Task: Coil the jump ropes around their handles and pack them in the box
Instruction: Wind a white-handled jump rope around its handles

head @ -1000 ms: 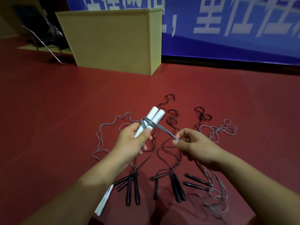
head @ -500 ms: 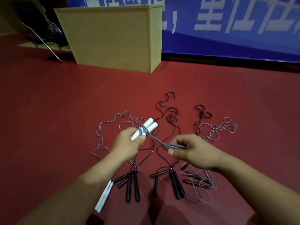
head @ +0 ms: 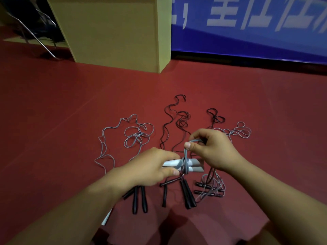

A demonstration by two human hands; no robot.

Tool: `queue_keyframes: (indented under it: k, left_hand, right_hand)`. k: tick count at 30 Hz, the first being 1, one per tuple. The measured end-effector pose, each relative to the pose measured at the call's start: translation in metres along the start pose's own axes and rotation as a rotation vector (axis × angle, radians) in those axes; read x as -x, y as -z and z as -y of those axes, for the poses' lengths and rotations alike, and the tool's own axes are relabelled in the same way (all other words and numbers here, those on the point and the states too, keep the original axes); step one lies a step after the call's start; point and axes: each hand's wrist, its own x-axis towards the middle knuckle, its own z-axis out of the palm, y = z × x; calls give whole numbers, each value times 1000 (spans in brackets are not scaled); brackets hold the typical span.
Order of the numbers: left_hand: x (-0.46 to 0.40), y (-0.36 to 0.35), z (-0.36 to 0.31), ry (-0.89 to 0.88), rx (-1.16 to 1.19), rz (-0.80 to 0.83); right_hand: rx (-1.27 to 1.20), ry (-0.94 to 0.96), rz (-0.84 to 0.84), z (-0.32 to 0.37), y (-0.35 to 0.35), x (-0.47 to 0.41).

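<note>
We hold the white handles (head: pixel 192 165) level in our left hand (head: pixel 150 169), fingers wrapped round them; our right hand (head: pixel 215 150) pinches the grey cord (head: pixel 193 140) above. Each turn should stay taut and close. On the floor we count seven black handles (head: pixel 139 198) and one white pair. The box (head: pixel 113 30) stands well beyond.

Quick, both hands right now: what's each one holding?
Left hand: grips the pair of white handles.
Right hand: pinches the grey rope, looping it over the handles.
</note>
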Motion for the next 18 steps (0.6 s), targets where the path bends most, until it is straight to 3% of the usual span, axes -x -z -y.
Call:
queue_keyframes:
  k: [11, 15, 18]
  left_hand:
    - [8, 10, 0, 80, 124, 65]
    - [12, 15, -11, 10, 236, 118]
    - [15, 20, -19, -22, 389, 152]
  right_hand:
    - [-123, 17, -101, 3, 3, -2]
    - [-131, -19, -40, 1, 0, -3]
    - [-313, -60, 46, 1, -2, -4]
